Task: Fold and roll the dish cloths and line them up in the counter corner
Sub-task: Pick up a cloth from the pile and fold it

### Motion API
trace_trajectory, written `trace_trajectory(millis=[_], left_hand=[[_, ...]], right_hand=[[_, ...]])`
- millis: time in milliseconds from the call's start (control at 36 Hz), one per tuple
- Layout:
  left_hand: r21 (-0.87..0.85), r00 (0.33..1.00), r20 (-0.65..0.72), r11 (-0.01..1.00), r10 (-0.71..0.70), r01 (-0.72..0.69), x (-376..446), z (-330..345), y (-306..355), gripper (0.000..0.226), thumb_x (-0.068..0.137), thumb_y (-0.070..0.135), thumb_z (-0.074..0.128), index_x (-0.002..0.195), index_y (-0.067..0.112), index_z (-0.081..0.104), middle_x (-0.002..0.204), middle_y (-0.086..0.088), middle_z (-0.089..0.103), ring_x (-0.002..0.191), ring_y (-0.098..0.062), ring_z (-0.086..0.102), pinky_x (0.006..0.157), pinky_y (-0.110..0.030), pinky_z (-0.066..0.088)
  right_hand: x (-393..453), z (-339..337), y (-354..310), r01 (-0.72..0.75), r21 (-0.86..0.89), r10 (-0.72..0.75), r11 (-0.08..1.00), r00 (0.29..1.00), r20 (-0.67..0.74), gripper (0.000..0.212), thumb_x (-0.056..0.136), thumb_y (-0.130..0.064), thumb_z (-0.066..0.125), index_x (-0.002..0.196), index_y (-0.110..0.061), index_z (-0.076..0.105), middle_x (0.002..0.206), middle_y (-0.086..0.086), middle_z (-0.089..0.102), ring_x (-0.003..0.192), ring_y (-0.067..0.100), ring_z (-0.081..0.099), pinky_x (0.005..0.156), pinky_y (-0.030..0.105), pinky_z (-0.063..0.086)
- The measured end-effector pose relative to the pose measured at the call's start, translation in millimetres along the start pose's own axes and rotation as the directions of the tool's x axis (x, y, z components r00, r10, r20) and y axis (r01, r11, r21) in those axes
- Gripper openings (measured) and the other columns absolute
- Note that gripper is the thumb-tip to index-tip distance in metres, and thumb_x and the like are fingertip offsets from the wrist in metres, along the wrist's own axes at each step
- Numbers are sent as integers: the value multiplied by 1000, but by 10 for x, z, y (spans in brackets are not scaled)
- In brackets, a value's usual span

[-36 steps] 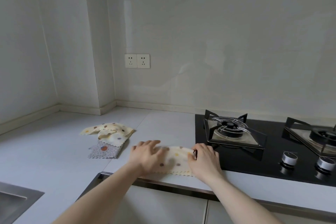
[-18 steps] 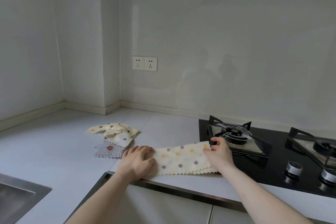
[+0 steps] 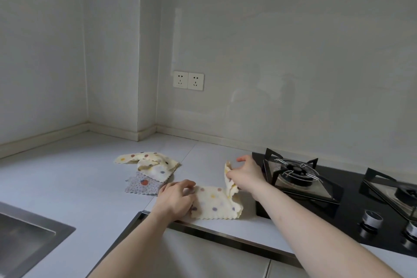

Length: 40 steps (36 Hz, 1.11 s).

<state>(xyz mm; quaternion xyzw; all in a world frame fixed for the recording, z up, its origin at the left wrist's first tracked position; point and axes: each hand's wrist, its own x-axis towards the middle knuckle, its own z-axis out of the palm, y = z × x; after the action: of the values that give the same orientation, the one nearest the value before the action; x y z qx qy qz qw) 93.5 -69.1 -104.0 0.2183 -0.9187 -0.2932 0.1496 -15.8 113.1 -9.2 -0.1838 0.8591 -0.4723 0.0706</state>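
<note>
My right hand (image 3: 244,174) pinches the raised end of the cream polka-dot dish cloth (image 3: 214,203), lower centre of frame; my left hand (image 3: 174,198) presses its other end to the pale worktop (image 3: 67,176). Folding step, I judge: next, lay the lifted end over evenly.

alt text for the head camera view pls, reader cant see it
A person's left hand holds down one end of a cream polka-dot dish cloth on a grey counter, while the right hand pinches its other end and lifts it. More cloths lie in a heap behind, beside a black gas hob.
</note>
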Motion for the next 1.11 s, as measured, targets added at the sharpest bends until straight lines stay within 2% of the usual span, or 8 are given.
trace_trajectory(millis=[333, 444, 528, 611, 722, 889, 1028, 1111], left_hand=[[-75, 999, -41, 997, -5, 2, 33, -5, -5, 38, 95, 32, 47, 132, 38, 58, 132, 18, 64, 130, -17, 49, 116, -41, 28], [-88, 999, -32, 996, -12, 9, 33, -14, 6, 45, 89, 36, 42, 131, 37, 58, 130, 17, 65, 129, -17, 50, 115, -40, 28], [-98, 1000, -24, 995, -16, 14, 16, -31, 25, 56, 80, 41, 34, 132, 37, 57, 131, 17, 65, 129, -17, 50, 116, -40, 28], [-84, 999, -40, 996, -24, 21, 24, -17, 23, 42, 94, 38, 40, 133, 38, 56, 132, 18, 64, 130, -17, 49, 116, -41, 27], [-51, 998, -38, 998, -43, 41, 37, 4, 41, 39, 98, 43, 44, 134, 39, 55, 133, 18, 63, 130, -18, 48, 116, -42, 25], [-47, 997, -27, 997, -69, 67, 58, 13, 47, 42, 92, 51, 47, 132, 41, 56, 131, 18, 64, 129, -17, 48, 114, -41, 26], [-49, 995, -45, 995, -88, 85, 59, 13, 83, 46, 88, 60, 54, 130, 40, 57, 124, 23, 64, 126, -14, 49, 113, -40, 27], [-40, 995, -36, 995, -97, 95, 62, 5, 101, 49, 82, 61, 61, 127, 42, 57, 119, 24, 64, 123, -14, 48, 112, -39, 28]], right_hand=[[-88, 637, 126, 22, -41, -16, 999, 991, 136, 57, 82, -22, 72, 131, -28, 45, 123, 0, 63, 90, 11, 65, 74, 26, 57], [-110, 677, 125, -75, 101, 52, 992, 975, 215, 53, 84, -15, 74, 130, -21, 47, 111, 5, 66, 81, 16, 72, 66, 29, 63], [-86, 589, 150, -23, 143, 6, 990, 993, 117, 39, 89, -13, 67, 125, -20, 54, 100, 5, 70, 68, 18, 74, 60, 26, 61], [-20, 461, 271, 74, 96, -70, 993, 997, -42, 30, 91, -14, 63, 121, -21, 59, 102, -5, 67, 75, 15, 72, 53, 20, 53], [55, 319, 497, 117, -128, -135, 985, 980, -145, 28, 90, -25, 66, 118, -24, 61, 106, -12, 66, 91, 8, 60, 70, 21, 43], [85, 300, 703, 46, -186, -51, 982, 998, -22, 44, 94, -51, 61, 128, -23, 55, 120, -4, 68, 103, 15, 60, 84, 27, 42], [191, 302, 655, 3, -202, 2, 979, 1000, 25, 54, 95, -56, 55, 135, -21, 56, 130, -4, 65, 123, 19, 58, 97, 30, 44], [284, 293, 671, -36, -173, 57, 984, 991, 119, 52, 89, -58, 62, 127, -22, 66, 129, -5, 66, 119, 18, 59, 100, 31, 45]])
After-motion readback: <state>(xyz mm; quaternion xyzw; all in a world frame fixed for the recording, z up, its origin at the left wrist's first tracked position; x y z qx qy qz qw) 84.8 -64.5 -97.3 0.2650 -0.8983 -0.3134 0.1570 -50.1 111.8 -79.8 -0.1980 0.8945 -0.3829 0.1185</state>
